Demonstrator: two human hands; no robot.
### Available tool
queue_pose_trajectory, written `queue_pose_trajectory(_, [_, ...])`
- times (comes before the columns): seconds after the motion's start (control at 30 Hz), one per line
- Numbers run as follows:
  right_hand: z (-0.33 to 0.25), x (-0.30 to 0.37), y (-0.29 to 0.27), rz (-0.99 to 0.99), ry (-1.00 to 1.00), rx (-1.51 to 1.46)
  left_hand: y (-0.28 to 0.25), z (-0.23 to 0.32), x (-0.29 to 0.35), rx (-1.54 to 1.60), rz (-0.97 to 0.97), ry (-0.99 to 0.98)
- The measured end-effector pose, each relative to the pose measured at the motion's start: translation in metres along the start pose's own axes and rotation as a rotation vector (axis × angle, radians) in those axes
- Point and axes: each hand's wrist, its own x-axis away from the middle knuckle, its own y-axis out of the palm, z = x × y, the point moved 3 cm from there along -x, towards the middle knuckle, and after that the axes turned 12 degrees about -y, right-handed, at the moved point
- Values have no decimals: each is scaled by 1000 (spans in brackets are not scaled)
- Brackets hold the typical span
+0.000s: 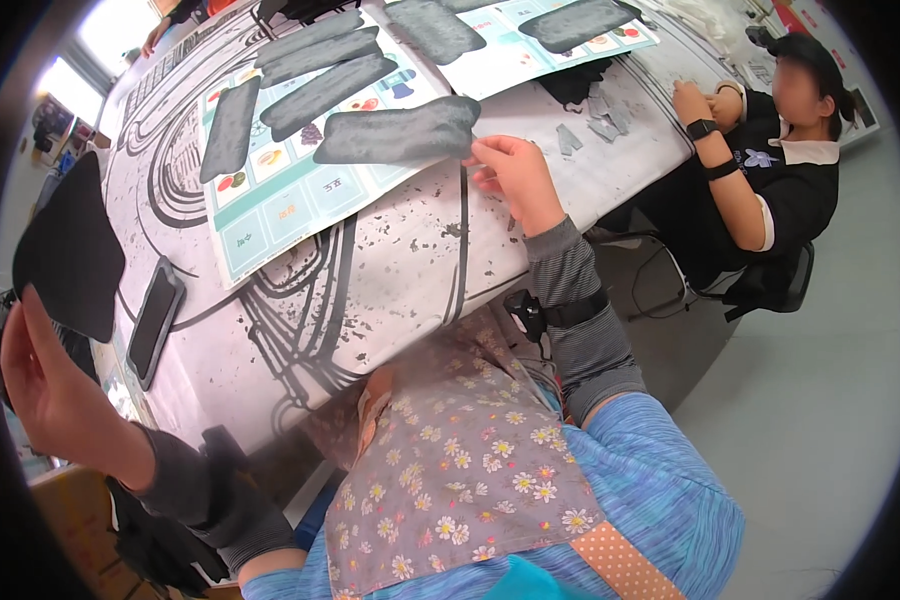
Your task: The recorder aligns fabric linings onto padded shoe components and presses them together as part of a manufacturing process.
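Observation:
At the far left, my left hand [55,395] is raised with its fingers closed on the lower edge of a flat black piece with rounded corners [75,245]. The piece stands up from the fingertips beside the table. My right hand [518,180] pinches the right end of a grey, mottled, wavy-edged piece [395,132] over the near edge of a printed picture sheet [285,228]. Several similar grey pieces lie on that sheet, among them an upright one [232,130] and a slanted one [330,95].
A phone [156,323] lies at the table's left edge. Another picture sheet [515,72] bears more grey pieces. Grey scraps [605,118] and a dark cloth-like piece [575,84] lie to the right. A seated person [760,160] works at the table's right side.

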Motion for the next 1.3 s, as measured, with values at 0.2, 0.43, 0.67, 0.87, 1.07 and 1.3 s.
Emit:
queue_pose_trajectory(0.2, [-7, 39, -10, 211, -416, 305, 19, 55, 119, 61, -612, 268])
queue_pose_trajectory(0.43, [-17, 137, 37, -440, 109, 66, 46, 85, 245, 167, -1063, 340])
queue_pose_trajectory(0.67, [1, 145, 33, -413, -68, 206, 51, 84, 267, 129, -1107, 413])
queue_pose_trajectory(0.87, [2, 141, 43, -513, -119, 224, 50, 81, 264, 118, -1084, 357])
queue_pose_trajectory(1.07, [-3, 110, 57, -598, -301, 450, 33, 82, 246, 46, -902, 292])
queue_pose_trajectory(1.3, [5, 94, 49, -438, -334, 444, -9, 20, 233, 207, -866, 382])
